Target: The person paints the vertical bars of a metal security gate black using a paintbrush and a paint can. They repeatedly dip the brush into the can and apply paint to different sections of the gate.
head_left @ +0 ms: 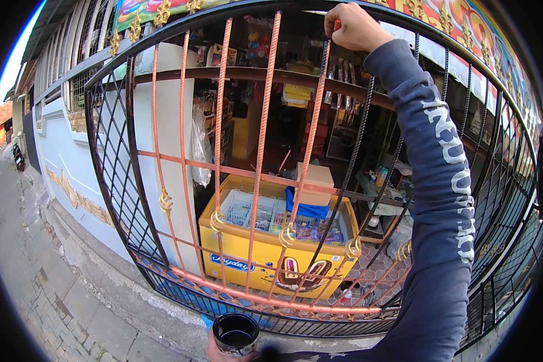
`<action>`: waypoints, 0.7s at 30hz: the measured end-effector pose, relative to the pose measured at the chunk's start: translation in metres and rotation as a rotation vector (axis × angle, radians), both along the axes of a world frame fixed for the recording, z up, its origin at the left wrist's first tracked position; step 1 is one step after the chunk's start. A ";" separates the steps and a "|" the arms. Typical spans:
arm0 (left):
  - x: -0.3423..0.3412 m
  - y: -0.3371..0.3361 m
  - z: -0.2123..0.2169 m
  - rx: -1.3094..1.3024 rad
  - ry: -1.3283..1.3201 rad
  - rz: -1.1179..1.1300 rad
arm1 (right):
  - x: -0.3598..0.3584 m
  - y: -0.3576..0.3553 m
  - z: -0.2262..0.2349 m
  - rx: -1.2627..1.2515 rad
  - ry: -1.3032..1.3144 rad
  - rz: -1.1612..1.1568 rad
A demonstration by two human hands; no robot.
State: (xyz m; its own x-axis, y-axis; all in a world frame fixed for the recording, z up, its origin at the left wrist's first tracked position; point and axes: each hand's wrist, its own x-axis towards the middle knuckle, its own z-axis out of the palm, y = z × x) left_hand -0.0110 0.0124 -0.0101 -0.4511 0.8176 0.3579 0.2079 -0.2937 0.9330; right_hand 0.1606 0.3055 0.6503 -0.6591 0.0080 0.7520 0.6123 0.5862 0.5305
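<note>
At the lower edge my left hand [218, 352] is closed round a can of black paint [235, 333], its open top facing up. A bit of blue [207, 322] shows beside the can. High up, my right hand [357, 28] grips what looks like a paintbrush [336, 25]. Only a little of its red handle shows; the fingers hide the rest. That hand is at the top of an upright bar of the metal fence [264, 102], just under the curved top rail. Bars to the left are reddish brown, while this bar is black near the top and those further right are black.
Behind the bars stands a yellow chest freezer [265, 274] with a cardboard box [315, 181] and blue cloth [306, 207] on it. Gold ornaments [163, 13] line the top rail. A grey paved lane [48, 283] runs along the left, past a pale blue wall [72, 157].
</note>
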 end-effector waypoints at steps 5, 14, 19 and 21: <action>0.001 -0.002 -0.011 -0.040 -0.320 -0.084 | -0.004 -0.004 -0.004 0.051 0.102 0.018; 0.000 -0.006 -0.003 -0.052 -0.290 -0.080 | 0.005 0.006 -0.010 0.088 0.276 0.160; -0.004 -0.007 -0.012 -0.065 -0.336 -0.098 | 0.019 0.020 -0.046 -0.132 0.508 0.269; -0.003 -0.003 -0.016 -0.051 -0.687 -0.181 | 0.020 0.023 -0.057 -0.121 0.751 0.387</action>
State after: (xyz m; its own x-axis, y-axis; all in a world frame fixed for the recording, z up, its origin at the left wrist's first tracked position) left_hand -0.0145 0.0090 -0.0258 -0.4163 0.9092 0.0003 -0.4802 -0.2201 0.8491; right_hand 0.1804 0.3289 0.5931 0.0407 -0.0064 0.9992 0.5218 0.8529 -0.0158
